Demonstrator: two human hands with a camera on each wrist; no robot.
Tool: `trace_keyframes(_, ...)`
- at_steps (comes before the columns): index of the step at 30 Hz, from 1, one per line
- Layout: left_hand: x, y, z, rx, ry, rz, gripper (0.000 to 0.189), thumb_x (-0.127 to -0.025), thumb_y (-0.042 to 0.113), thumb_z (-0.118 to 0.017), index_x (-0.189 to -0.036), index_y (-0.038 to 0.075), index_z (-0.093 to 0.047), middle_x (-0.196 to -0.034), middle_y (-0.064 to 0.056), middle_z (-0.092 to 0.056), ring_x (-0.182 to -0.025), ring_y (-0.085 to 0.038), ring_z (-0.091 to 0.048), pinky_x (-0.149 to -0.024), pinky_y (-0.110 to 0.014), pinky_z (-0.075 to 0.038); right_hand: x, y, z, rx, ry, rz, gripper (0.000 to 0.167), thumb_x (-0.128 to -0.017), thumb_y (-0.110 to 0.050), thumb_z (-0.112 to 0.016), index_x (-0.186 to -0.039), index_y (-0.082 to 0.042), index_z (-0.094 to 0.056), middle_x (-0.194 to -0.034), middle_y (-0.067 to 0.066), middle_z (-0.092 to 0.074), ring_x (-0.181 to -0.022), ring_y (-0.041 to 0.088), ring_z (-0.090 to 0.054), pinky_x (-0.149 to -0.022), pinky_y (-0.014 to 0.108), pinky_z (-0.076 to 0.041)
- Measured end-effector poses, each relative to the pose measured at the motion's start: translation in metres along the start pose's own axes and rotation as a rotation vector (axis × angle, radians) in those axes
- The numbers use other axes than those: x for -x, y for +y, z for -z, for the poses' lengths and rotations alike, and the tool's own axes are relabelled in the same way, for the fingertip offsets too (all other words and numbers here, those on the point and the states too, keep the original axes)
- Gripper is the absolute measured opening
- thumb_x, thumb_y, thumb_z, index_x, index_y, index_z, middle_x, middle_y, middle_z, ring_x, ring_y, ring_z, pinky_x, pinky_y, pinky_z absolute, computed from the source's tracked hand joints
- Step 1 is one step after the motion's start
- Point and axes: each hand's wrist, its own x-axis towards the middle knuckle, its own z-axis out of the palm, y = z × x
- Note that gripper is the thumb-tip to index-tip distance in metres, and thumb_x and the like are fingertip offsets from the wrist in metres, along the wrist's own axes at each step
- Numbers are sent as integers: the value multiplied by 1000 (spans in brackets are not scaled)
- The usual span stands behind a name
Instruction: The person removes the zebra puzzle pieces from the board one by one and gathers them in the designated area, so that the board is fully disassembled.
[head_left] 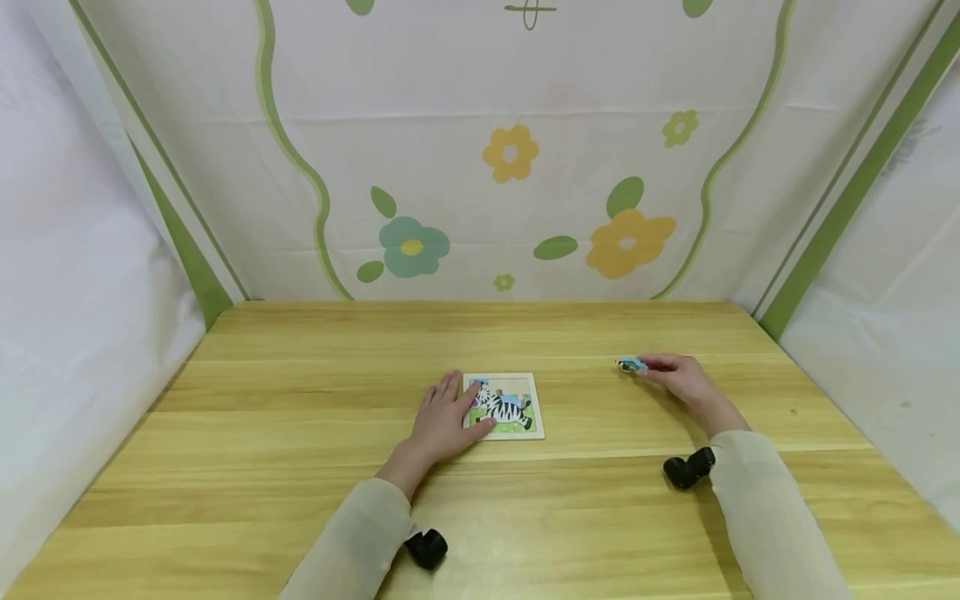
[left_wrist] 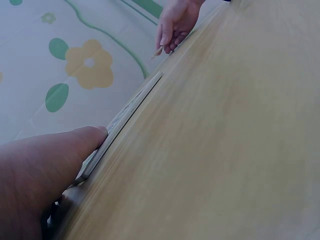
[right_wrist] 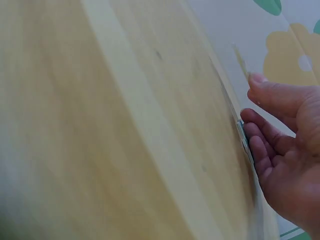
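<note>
A small square zebra jigsaw puzzle (head_left: pixel 539 417) lies on the table in a pale frame, with a bare strip along its upper part. My left hand (head_left: pixel 442 421) rests spread over its left side, thumb on the lower part and fingers near the upper left corner. Edge-on in the left wrist view, the puzzle frame (left_wrist: pixel 132 107) shows under the thumb. Off to the right, my right hand (head_left: pixel 678 377) pinches a puzzle piece (right_wrist: pixel 241 61) between thumb and forefinger, above the table. Another flat piece (right_wrist: pixel 243 136) shows at the other fingertips in the right wrist view.
The wooden table (head_left: pixel 600 517) reaches back to a white fabric wall (head_left: pixel 450 150) printed with flowers. More white cloth hangs at the left and right. A black wrist camera (head_left: pixel 427 550) sits at the left cuff, another (head_left: pixel 688 468) at the right.
</note>
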Motion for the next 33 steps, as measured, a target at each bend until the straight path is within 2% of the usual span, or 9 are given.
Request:
trace_keyframes(5,1,1,2,4,2,-3,68,-82,55,-41,-135,14,-31,-141,-16,-13,-128,-27,-5,-100,-43,-6,-2,4,-3,49,15,10,51,-79,-28,-62,-120,1,-50,-113,21,-49,-93,24,-47,-74,29,-41)
trace_keyframes(9,0,0,0,1,-1,-2,69,-82,57,-41,-135,15,-30,-141,-15,-12,-128,-26,-5,-100,-43,-5,-4,7,-5,86,27,21,50,-79,-27,-63,-118,1,-52,-106,19,-52,-86,19,-48,-71,28,-41)
trace_keyframes(23,0,0,0,4,-1,5,69,-81,57,-40,-136,16,-30,-141,-15,-12,-128,-25,-4,-100,-42,-5,-5,2,-10,142,4,101,42,-79,-20,-63,-113,4,-55,-114,24,-49,-102,35,-44,-83,46,-35)
trace_keyframes(33,0,0,1,6,3,-1,68,-82,56,-42,-135,14,-32,-141,-16,-13,-128,-27,-6,-100,-43,-6,-6,3,-12,156,-6,137,39,-80,-14,-63,-113,6,-55,-116,26,-47,-104,38,-41,-84,48,-33)
